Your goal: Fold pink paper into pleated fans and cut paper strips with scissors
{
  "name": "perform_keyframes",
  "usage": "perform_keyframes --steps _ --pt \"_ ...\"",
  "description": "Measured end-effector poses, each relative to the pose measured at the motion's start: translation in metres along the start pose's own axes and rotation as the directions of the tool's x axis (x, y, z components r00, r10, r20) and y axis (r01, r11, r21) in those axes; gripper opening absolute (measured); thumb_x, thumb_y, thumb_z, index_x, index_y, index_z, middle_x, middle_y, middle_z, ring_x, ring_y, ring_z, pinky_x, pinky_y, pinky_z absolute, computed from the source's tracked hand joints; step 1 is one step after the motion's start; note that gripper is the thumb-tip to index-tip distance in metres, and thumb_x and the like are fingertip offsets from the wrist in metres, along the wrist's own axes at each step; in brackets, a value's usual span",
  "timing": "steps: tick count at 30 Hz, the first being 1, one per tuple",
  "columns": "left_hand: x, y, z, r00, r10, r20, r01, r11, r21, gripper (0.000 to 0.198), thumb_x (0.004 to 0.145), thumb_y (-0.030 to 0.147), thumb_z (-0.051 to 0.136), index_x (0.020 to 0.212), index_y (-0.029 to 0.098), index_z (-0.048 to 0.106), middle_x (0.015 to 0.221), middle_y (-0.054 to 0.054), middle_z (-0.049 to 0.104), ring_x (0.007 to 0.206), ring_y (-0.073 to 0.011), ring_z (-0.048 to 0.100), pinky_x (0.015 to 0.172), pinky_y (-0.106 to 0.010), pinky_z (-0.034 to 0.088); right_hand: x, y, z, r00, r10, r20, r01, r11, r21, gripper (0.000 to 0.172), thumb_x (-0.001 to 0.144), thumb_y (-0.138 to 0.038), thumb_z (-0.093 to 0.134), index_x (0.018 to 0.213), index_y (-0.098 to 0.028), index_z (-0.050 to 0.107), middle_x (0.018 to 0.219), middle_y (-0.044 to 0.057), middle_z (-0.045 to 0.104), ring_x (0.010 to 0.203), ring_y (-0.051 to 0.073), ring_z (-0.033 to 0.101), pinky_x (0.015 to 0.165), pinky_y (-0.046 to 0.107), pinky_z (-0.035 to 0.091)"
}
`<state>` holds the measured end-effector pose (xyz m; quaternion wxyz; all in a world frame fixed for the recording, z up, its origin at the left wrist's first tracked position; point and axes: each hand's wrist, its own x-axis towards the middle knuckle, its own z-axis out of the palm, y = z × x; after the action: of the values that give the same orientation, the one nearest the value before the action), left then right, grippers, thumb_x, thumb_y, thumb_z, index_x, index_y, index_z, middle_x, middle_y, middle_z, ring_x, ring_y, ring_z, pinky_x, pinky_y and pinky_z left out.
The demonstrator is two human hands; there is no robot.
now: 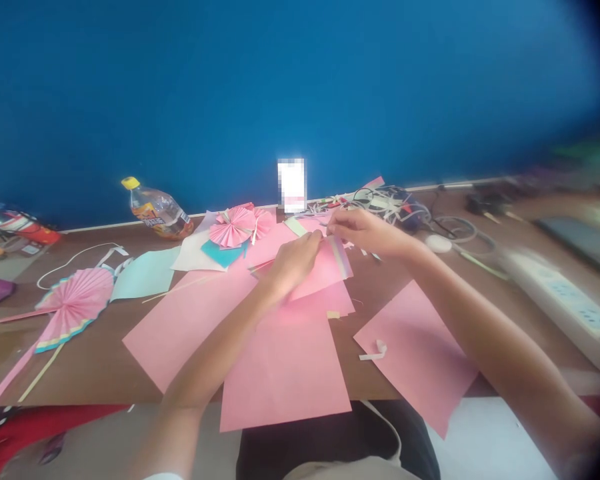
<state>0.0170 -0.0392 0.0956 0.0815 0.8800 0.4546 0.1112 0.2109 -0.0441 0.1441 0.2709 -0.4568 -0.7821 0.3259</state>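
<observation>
Near the table's middle, my left hand is closed at the upper edge of a pink paper sheet and seems to grip it. Coloured strips run along that sheet's right edge. My right hand is just to the right, above the striped edge, its thumb and fingers pinched together; what they hold is too small to make out. More pink sheets lie under and in front of my hands, one large sheet overhanging the front edge. Pleated pink paper fans lie behind my left hand.
A pink fan with striped rim lies left, by a pale blue sheet. A bottle leans at the back wall. Paper scraps and cables are heaped behind my right hand. A power strip lies right. Another pink sheet overhangs the front edge.
</observation>
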Motion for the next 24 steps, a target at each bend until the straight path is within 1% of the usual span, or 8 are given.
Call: perform_keyframes --steps 3,5,11,15,17,20,22,24 --pt "-0.001 0.004 -0.003 1.0 -0.003 -0.009 0.003 0.996 0.084 0.035 0.104 0.039 0.019 0.105 0.019 0.048 0.096 -0.009 0.062 0.086 -0.0233 0.062 0.066 -0.03 0.04 0.001 0.002 0.002 1.0 0.014 -0.002 -0.014 1.0 -0.003 0.02 0.09 -0.033 0.05 0.086 -0.017 0.061 0.071 0.0 0.056 0.059 0.011 0.045 0.055 0.025 0.032" --pt "0.0 0.005 -0.004 1.0 -0.003 -0.022 0.005 0.992 0.125 0.035 0.104 0.038 0.021 0.106 0.018 0.049 0.101 -0.01 0.061 0.091 -0.024 0.062 0.07 -0.031 0.042 0.001 0.003 0.001 0.999 0.03 0.025 -0.03 1.0 0.001 0.024 0.09 -0.037 0.052 0.094 -0.017 0.064 0.076 0.002 0.06 0.06 0.011 0.046 0.055 0.026 0.033" --pt "0.003 -0.001 -0.001 1.0 0.011 -0.01 -0.009 0.988 0.151 0.028 0.102 0.029 0.027 0.106 0.014 0.05 0.105 -0.014 0.06 0.094 -0.0268 0.06 0.078 -0.035 0.043 0.0 0.01 -0.001 0.99 0.067 0.124 -0.06 0.997 -0.058 0.039 0.091 -0.05 0.048 0.095 -0.018 0.069 0.077 0.004 0.061 0.06 0.013 0.048 0.056 0.028 0.034" --pt "0.004 -0.007 0.001 0.999 -0.012 0.03 0.01 0.997 0.072 0.025 0.102 0.029 0.029 0.109 0.016 0.049 0.103 -0.014 0.061 0.095 -0.0271 0.061 0.079 -0.034 0.043 0.002 0.015 0.001 0.995 -0.026 0.096 0.037 0.993 -0.115 0.038 0.087 -0.048 0.055 0.109 -0.02 0.068 0.082 0.005 0.062 0.065 0.015 0.05 0.06 0.028 0.035" --pt "0.005 -0.01 0.001 0.999 -0.027 0.045 0.027 1.0 0.006 0.029 0.102 0.035 0.029 0.11 0.016 0.049 0.101 -0.013 0.063 0.094 -0.0279 0.062 0.078 -0.034 0.043 0.003 0.017 0.002 0.996 -0.057 0.062 0.066 0.985 -0.158 0.035 0.089 -0.046 0.054 0.106 -0.02 0.07 0.078 0.004 0.061 0.064 0.015 0.049 0.061 0.029 0.035" --pt "0.006 -0.016 -0.001 0.992 0.002 0.127 0.015 0.991 -0.133 0.032 0.1 0.043 0.034 0.112 0.018 0.05 0.097 -0.01 0.065 0.087 -0.0267 0.063 0.074 -0.032 0.043 0.003 0.017 0.001 0.995 -0.06 0.081 0.074 0.979 -0.191 0.036 0.093 -0.044 0.046 0.101 -0.02 0.072 0.072 0.003 0.061 0.061 0.015 0.049 0.061 0.03 0.035" --pt "0.006 -0.02 -0.003 0.984 0.04 0.171 0.0 0.974 -0.228 0.032 0.1 0.044 0.035 0.111 0.02 0.052 0.094 -0.008 0.066 0.082 -0.0241 0.062 0.071 -0.031 0.043 0.002 0.018 0.001 0.995 -0.075 0.071 0.087 0.978 -0.188 0.035 0.093 -0.043 0.048 0.109 -0.021 0.07 0.079 0.005 0.066 0.066 0.017 0.054 0.063 0.03 0.038" --pt "0.005 -0.023 -0.005 0.984 0.055 0.169 -0.004 0.958 -0.288 0.034 0.1 0.045 0.032 0.108 0.02 0.054 0.091 -0.006 0.066 0.079 -0.022 0.062 0.07 -0.03 0.043 0.003 0.019 0.002 0.991 -0.127 0.04 0.132 0.977 -0.165 0.035 0.09 -0.041 0.053 0.115 -0.022 0.067 0.093 0.008 0.069 0.077 0.02 0.059 0.067 0.031 0.041"
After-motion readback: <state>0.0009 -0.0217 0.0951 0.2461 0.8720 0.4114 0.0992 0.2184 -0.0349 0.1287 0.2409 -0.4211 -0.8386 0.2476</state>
